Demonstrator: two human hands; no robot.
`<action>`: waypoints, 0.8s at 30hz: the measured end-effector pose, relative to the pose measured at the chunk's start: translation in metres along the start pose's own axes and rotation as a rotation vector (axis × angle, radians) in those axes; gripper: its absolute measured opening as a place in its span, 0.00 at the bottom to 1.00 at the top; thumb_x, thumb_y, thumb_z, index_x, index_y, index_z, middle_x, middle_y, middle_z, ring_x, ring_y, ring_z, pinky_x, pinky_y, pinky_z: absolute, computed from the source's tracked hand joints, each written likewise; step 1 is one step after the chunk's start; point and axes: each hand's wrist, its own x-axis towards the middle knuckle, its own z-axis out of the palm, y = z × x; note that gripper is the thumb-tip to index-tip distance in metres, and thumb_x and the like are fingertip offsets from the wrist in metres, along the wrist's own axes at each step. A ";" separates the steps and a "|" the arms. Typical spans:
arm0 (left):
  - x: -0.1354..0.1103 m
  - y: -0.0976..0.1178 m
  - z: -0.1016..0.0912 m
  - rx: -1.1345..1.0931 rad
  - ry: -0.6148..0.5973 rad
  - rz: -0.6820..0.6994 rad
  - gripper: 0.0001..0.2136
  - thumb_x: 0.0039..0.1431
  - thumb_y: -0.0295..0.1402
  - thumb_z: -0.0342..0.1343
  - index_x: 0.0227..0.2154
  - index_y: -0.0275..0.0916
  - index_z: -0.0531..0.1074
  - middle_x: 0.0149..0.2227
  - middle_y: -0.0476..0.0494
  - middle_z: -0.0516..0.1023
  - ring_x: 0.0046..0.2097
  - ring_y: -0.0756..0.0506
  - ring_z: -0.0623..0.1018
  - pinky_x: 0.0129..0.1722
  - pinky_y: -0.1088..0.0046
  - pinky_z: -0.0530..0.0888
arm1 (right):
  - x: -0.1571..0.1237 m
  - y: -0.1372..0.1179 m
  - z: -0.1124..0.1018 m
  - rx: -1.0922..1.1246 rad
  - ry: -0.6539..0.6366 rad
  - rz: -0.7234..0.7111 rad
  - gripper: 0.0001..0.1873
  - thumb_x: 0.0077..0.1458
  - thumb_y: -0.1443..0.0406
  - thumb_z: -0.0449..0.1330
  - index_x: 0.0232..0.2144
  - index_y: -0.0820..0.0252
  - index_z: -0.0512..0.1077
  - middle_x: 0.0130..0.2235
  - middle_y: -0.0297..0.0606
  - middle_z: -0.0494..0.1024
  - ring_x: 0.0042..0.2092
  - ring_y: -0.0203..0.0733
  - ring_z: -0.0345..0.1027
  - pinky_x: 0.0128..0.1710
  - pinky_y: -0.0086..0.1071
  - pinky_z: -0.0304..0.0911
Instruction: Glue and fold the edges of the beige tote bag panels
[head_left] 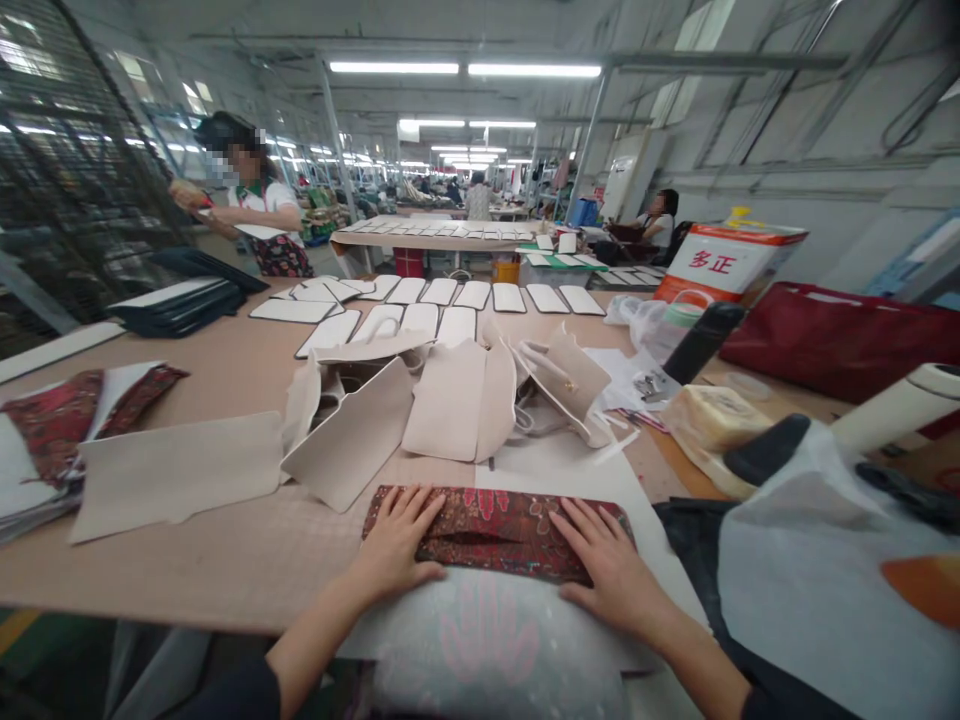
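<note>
A dark red patterned fabric piece (517, 528) with a slit across its middle lies flat at the table's near edge, on white paper (660, 545). My left hand (401, 545) rests on its left end, fingers spread. On its right end lies my right hand (604, 560), also with fingers apart. Just beyond the fabric are beige bag pieces (450, 400), partly assembled with flaps and straps. A flat beige panel (180, 470) sits to the left of them. Nearest my body, a pale covering with a pink hand print (491, 630) shows between my forearms.
White panels with dark edges (472, 295) stand in rows farther back. Patterned fabric (60, 420) is piled at left. A tin can (727, 260), a dark red bag (847, 340), a white bottle (900, 410) and a plastic bag (810, 540) crowd the right. A co-worker (255, 200) stands back left.
</note>
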 end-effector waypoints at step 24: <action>0.087 0.040 -0.005 0.036 0.134 -0.122 0.23 0.63 0.44 0.31 0.29 0.40 0.70 0.34 0.43 0.76 0.39 0.44 0.74 0.41 0.69 0.65 | 0.009 0.123 -0.003 0.349 0.191 0.823 0.16 0.51 0.61 0.52 0.39 0.65 0.67 0.40 0.48 0.75 0.41 0.48 0.69 0.40 0.35 0.60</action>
